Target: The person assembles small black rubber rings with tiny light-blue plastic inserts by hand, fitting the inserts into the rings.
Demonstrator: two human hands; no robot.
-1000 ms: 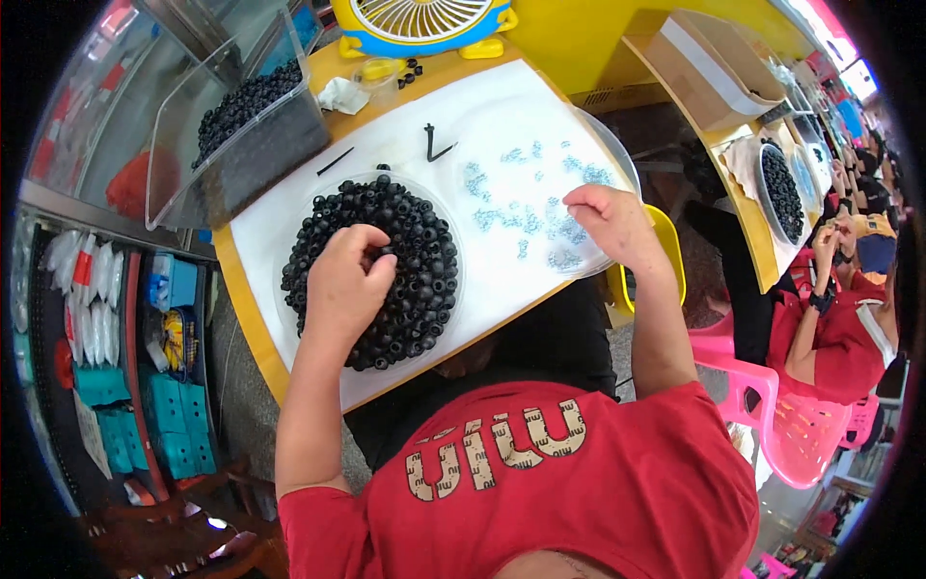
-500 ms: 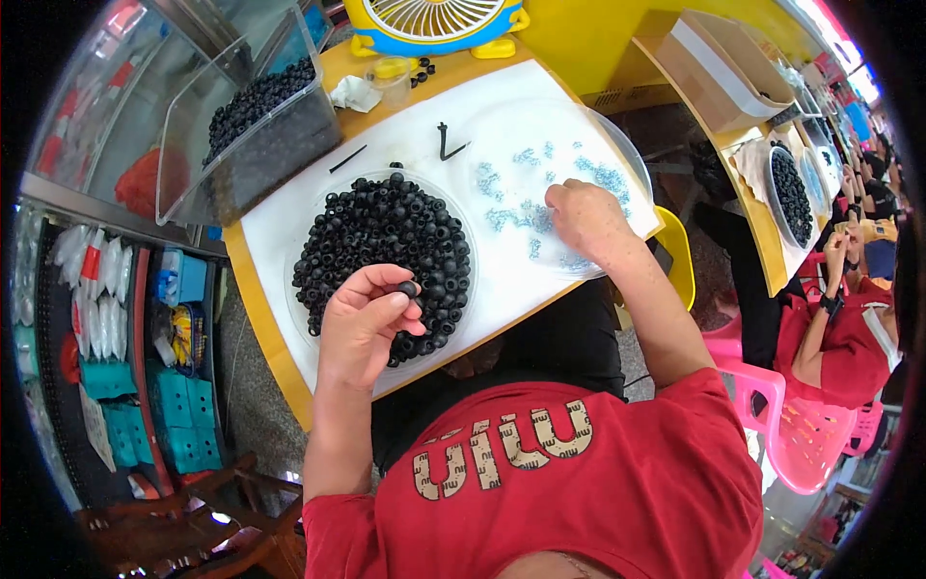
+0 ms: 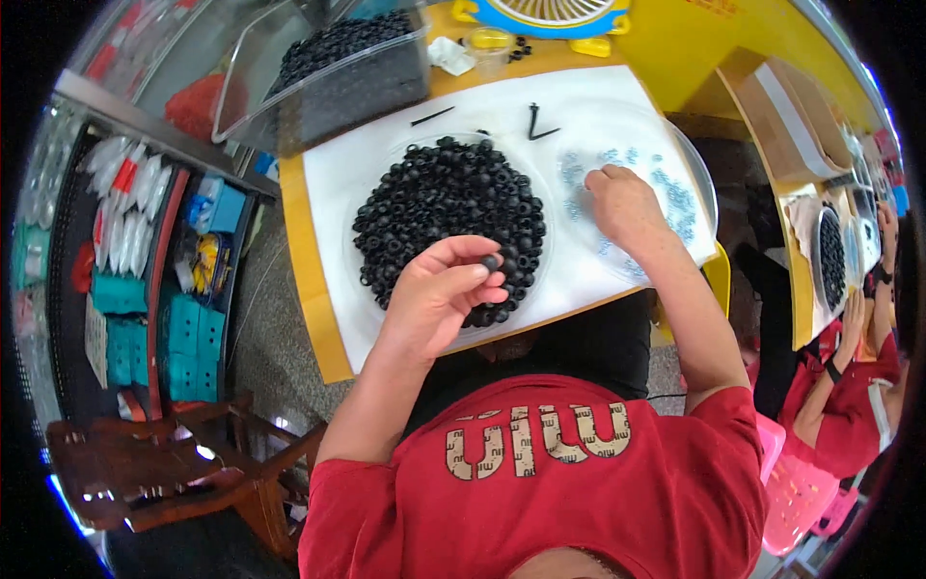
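Note:
Between thumb and fingers, my left hand (image 3: 439,294) pinches one round black bead (image 3: 490,261). Below it spreads a heap of black beads (image 3: 439,193) with holes, piled on a clear round tray (image 3: 353,253). Over to the right, my right hand (image 3: 625,205) is closed, its fingertips above a second clear tray where small pale-blue pieces (image 3: 675,198) lie scattered. Whatever those fingertips hold, if anything, is too small to make out.
Behind the heap stands a clear plastic bin (image 3: 357,101) of black beads. Thin black sticks (image 3: 536,125) lie on the white sheet. A small cup (image 3: 489,53) and a blue-yellow fan (image 3: 550,17) are farther back. At right, a co-worker (image 3: 834,415) sits by another table.
The whole view has shifted, so the table appears farther right and higher. My left hand keeps its pinch on the bead; my right hand is still closed over the blue pieces.

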